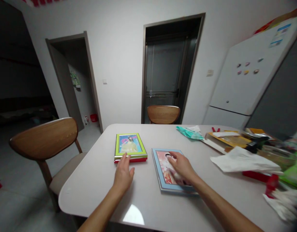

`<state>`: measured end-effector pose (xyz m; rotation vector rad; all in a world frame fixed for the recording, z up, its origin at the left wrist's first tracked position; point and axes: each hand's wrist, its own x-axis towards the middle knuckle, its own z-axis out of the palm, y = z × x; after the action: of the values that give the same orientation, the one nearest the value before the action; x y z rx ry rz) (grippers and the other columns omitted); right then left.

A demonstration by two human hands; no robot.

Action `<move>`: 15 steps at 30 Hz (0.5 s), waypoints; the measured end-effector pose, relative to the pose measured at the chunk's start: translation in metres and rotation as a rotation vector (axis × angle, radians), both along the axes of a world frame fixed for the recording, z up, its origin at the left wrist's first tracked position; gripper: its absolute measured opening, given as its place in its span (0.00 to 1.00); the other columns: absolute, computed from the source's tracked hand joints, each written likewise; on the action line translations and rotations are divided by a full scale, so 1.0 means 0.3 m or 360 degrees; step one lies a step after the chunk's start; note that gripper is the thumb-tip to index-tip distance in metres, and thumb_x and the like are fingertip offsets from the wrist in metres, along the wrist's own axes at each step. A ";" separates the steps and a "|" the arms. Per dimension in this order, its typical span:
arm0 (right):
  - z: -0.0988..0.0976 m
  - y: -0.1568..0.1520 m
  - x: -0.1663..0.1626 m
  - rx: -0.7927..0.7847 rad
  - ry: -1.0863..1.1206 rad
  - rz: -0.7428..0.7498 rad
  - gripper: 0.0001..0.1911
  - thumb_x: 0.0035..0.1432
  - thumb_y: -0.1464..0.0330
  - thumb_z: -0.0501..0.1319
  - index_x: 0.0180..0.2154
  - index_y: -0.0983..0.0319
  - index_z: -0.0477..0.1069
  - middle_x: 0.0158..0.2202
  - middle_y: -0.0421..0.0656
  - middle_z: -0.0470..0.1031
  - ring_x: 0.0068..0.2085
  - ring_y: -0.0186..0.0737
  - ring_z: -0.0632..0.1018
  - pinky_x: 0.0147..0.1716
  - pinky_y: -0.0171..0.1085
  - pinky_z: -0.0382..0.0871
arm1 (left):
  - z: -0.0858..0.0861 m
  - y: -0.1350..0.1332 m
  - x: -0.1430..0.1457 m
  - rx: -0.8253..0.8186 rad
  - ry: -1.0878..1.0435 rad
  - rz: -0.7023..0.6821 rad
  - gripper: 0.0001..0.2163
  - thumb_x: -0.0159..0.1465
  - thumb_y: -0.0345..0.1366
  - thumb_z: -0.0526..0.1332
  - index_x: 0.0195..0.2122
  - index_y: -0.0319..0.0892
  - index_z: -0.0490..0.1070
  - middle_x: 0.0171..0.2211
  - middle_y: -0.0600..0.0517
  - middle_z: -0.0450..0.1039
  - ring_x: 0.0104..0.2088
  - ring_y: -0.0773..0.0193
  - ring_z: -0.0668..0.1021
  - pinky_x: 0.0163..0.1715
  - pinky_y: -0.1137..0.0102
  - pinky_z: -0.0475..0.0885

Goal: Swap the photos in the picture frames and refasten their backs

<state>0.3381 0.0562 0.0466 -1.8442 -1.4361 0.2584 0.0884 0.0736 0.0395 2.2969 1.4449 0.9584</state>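
Observation:
A green-framed picture point(130, 145) lies on top of a red frame point(134, 159) on the white table point(95, 180). My left hand point(123, 173) lies flat with fingers stretched out, its fingertips touching the near edge of that stack. To the right lies a light blue-framed picture point(160, 174) flat on the table. My right hand point(181, 166) rests palm down on its glass, fingers spread, covering the middle of the picture.
White paper point(242, 160), a teal packet point(189, 132), a yellow board point(232, 139), red items point(262, 178) and clutter fill the table's right side. Wooden chairs stand at the left point(45, 138) and far end point(163, 113). A white fridge point(250, 77) is at the right.

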 end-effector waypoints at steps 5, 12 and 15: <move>-0.013 0.144 -0.242 0.0024 0.0337 0.0224 0.19 0.45 0.67 0.56 0.41 0.67 0.69 0.39 0.49 0.74 0.40 0.41 0.73 0.41 0.36 0.62 | 0.027 0.110 -0.097 -0.0010 0.0139 0.0188 0.24 0.50 0.27 0.57 0.50 0.34 0.57 0.56 0.38 0.53 0.56 0.52 0.55 0.53 0.56 0.52; -0.055 0.195 -0.306 0.0160 0.1083 0.0008 0.18 0.41 0.68 0.58 0.38 0.67 0.68 0.36 0.49 0.73 0.38 0.41 0.72 0.38 0.37 0.63 | 0.022 0.052 -0.129 -0.0007 0.0193 0.0103 0.22 0.50 0.28 0.58 0.47 0.36 0.61 0.52 0.43 0.60 0.53 0.57 0.61 0.52 0.63 0.55; -0.061 0.172 -0.314 0.0239 0.1529 -0.0003 0.15 0.42 0.66 0.58 0.35 0.65 0.67 0.31 0.43 0.74 0.32 0.36 0.74 0.31 0.34 0.67 | 0.035 0.029 -0.128 -0.0026 0.0140 0.0105 0.22 0.50 0.29 0.58 0.49 0.36 0.60 0.48 0.44 0.65 0.50 0.57 0.65 0.50 0.64 0.58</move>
<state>0.2439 0.1077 0.0283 -1.2843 -0.7430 0.8688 0.0499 0.0824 0.0499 2.3197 1.5666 0.8701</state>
